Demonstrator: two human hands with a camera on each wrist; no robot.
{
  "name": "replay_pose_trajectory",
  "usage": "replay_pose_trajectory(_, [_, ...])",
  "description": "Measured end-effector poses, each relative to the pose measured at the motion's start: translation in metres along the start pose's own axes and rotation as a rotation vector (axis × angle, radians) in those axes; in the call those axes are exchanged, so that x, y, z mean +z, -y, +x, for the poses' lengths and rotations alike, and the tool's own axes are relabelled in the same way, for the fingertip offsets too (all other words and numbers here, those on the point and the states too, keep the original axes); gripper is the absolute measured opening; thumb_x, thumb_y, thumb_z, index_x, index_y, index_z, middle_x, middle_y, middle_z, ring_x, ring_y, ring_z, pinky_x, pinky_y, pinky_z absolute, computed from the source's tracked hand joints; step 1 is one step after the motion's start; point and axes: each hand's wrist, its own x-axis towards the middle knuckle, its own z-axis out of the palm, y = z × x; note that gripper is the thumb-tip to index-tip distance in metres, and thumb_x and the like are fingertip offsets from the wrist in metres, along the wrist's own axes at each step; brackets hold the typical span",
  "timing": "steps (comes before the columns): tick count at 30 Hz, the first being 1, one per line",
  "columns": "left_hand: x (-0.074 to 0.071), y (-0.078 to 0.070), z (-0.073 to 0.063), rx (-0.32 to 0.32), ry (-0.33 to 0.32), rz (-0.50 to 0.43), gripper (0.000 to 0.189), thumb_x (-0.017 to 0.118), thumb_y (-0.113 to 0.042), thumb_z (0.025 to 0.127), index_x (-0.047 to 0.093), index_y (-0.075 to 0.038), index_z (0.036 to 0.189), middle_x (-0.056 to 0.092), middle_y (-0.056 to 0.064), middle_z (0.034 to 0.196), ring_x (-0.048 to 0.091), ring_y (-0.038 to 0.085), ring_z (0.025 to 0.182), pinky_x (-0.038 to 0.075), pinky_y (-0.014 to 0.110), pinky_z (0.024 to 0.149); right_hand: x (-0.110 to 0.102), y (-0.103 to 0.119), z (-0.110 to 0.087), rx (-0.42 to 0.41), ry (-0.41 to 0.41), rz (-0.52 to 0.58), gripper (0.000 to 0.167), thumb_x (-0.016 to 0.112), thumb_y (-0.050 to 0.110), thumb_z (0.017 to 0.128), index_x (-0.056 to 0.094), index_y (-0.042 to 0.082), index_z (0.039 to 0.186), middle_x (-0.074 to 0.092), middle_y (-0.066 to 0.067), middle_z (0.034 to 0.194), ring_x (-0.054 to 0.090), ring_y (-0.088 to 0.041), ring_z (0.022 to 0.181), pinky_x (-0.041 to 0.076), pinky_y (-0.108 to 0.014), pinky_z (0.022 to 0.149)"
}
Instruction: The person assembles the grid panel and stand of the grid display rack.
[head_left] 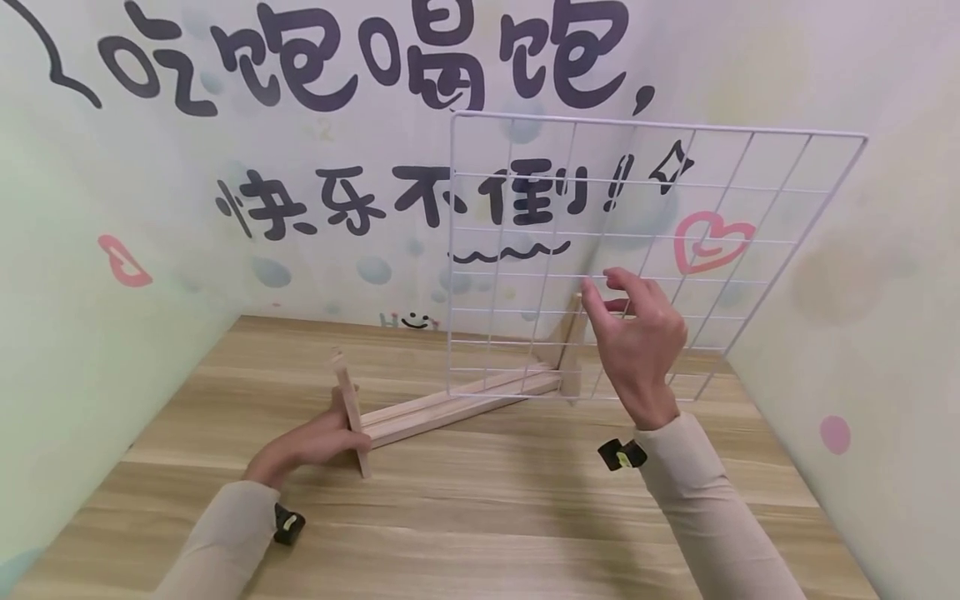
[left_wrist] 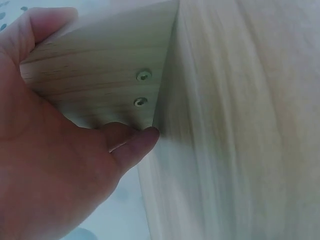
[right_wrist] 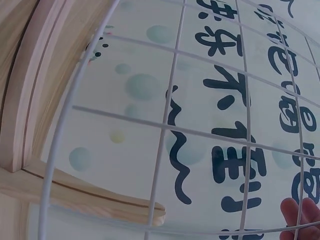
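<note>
A light wooden stand [head_left: 468, 407] lies on the table, two parallel rails running between end boards. My left hand [head_left: 318, 437] grips its near-left end board [head_left: 351, 404], fingers behind and thumb in front. In the left wrist view, two screw heads show on that end board [left_wrist: 100, 75]. My right hand [head_left: 641, 333] holds a white wire grid panel [head_left: 660, 124] upright, fingers curled at its wires. The panel's lower edge crosses in front of the rails and the right end board [head_left: 572, 367]; whether they touch, I cannot tell.
The wood-grain table [head_left: 465, 525] reaches the walls on three sides. Behind it stands a pale wall [head_left: 337, 275] with large dark lettering and coloured drawings. A black strap piece [head_left: 622, 455] is by the right cuff, another [head_left: 288, 525] by the left.
</note>
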Motion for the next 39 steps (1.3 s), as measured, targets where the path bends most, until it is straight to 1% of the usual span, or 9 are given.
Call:
replay_pose_trajectory(3, [0.0, -0.002, 0.005, -0.003, 0.005, -0.001, 0.117, 0.068, -0.016, 0.082, -0.026, 0.007, 0.148, -0.02, 0.032, 0.158, 0.002, 0.05, 0.145, 0.006, 0.065, 0.116, 0.001, 0.0, 0.003, 0.004, -0.004, 0.002, 0.032, 0.072, 0.032, 0.09, 0.075, 0.003, 0.103, 0.074, -0.016, 0.095, 0.073, -0.029, 0.071, 0.054, -0.044, 0.063])
replay_pose_trajectory(9, [0.003, -0.003, 0.015, -0.001, 0.019, -0.021, 0.117, 0.067, -0.017, 0.084, -0.029, 0.003, 0.148, -0.022, 0.028, 0.159, -0.005, 0.046, 0.146, 0.002, 0.065, 0.117, 0.002, 0.002, 0.008, 0.017, -0.014, 0.006, 0.03, 0.073, 0.029, 0.089, 0.075, 0.003, 0.104, 0.075, -0.015, 0.095, 0.073, -0.031, 0.071, 0.054, -0.046, 0.064])
replay_pose_trajectory(13, [0.008, -0.004, 0.022, -0.01, 0.022, -0.03, 0.116, 0.067, -0.016, 0.082, -0.025, 0.002, 0.15, -0.019, 0.026, 0.16, 0.001, 0.044, 0.145, 0.003, 0.065, 0.116, 0.001, 0.002, 0.011, 0.019, -0.022, 0.006, 0.029, 0.074, 0.029, 0.089, 0.075, 0.004, 0.103, 0.075, -0.014, 0.094, 0.073, -0.031, 0.07, 0.054, -0.046, 0.063])
replay_pose_trajectory(17, [0.011, -0.005, 0.027, -0.023, 0.017, -0.046, 0.116, 0.068, -0.015, 0.081, -0.024, 0.0, 0.151, -0.016, 0.024, 0.161, 0.001, 0.043, 0.145, 0.001, 0.066, 0.116, 0.0, 0.002, 0.01, 0.02, -0.019, 0.002, 0.03, 0.073, 0.03, 0.089, 0.076, 0.004, 0.102, 0.075, -0.015, 0.093, 0.073, -0.03, 0.069, 0.053, -0.045, 0.062])
replay_pose_trajectory(21, [0.014, -0.007, 0.031, -0.029, 0.025, -0.069, 0.114, 0.067, -0.013, 0.079, -0.02, 0.001, 0.151, -0.015, 0.024, 0.161, 0.004, 0.042, 0.144, 0.002, 0.064, 0.117, 0.0, 0.002, 0.006, 0.023, -0.017, 0.001, 0.03, 0.074, 0.031, 0.088, 0.076, 0.003, 0.101, 0.075, -0.014, 0.092, 0.073, -0.03, 0.069, 0.052, -0.045, 0.061])
replay_pose_trajectory(25, [0.016, -0.008, 0.033, -0.028, 0.033, -0.069, 0.111, 0.066, -0.01, 0.077, -0.016, 0.004, 0.15, -0.012, 0.025, 0.161, 0.008, 0.042, 0.143, 0.005, 0.062, 0.117, 0.002, 0.002, 0.003, 0.02, -0.009, 0.006, 0.03, 0.074, 0.031, 0.089, 0.076, 0.004, 0.102, 0.075, -0.014, 0.093, 0.073, -0.03, 0.069, 0.053, -0.045, 0.06])
replay_pose_trajectory(31, [0.018, -0.012, 0.039, -0.078, 0.028, -0.07, 0.11, 0.066, -0.011, 0.076, -0.01, 0.0, 0.153, -0.007, 0.025, 0.162, 0.012, 0.04, 0.144, 0.008, 0.062, 0.118, 0.004, 0.003, 0.006, -0.001, -0.026, 0.008, 0.03, 0.074, 0.031, 0.088, 0.076, 0.004, 0.101, 0.075, -0.014, 0.092, 0.073, -0.029, 0.068, 0.051, -0.044, 0.057])
replay_pose_trajectory(35, [0.017, -0.016, 0.046, -0.061, 0.034, -0.064, 0.11, 0.066, -0.009, 0.074, -0.009, 0.001, 0.154, -0.006, 0.024, 0.162, 0.015, 0.04, 0.143, 0.01, 0.061, 0.118, 0.004, 0.005, 0.01, -0.012, -0.036, 0.007, 0.031, 0.074, 0.032, 0.089, 0.076, 0.004, 0.101, 0.075, -0.015, 0.091, 0.073, -0.029, 0.069, 0.051, -0.044, 0.058])
replay_pose_trajectory(39, [0.017, -0.018, 0.051, -0.057, 0.062, -0.061, 0.11, 0.064, -0.008, 0.074, -0.011, 0.003, 0.154, -0.008, 0.023, 0.162, 0.017, 0.038, 0.14, 0.013, 0.058, 0.117, 0.003, 0.006, 0.014, -0.007, -0.03, 0.0, 0.033, 0.073, 0.035, 0.089, 0.076, 0.005, 0.101, 0.075, -0.015, 0.092, 0.073, -0.028, 0.07, 0.051, -0.042, 0.06])
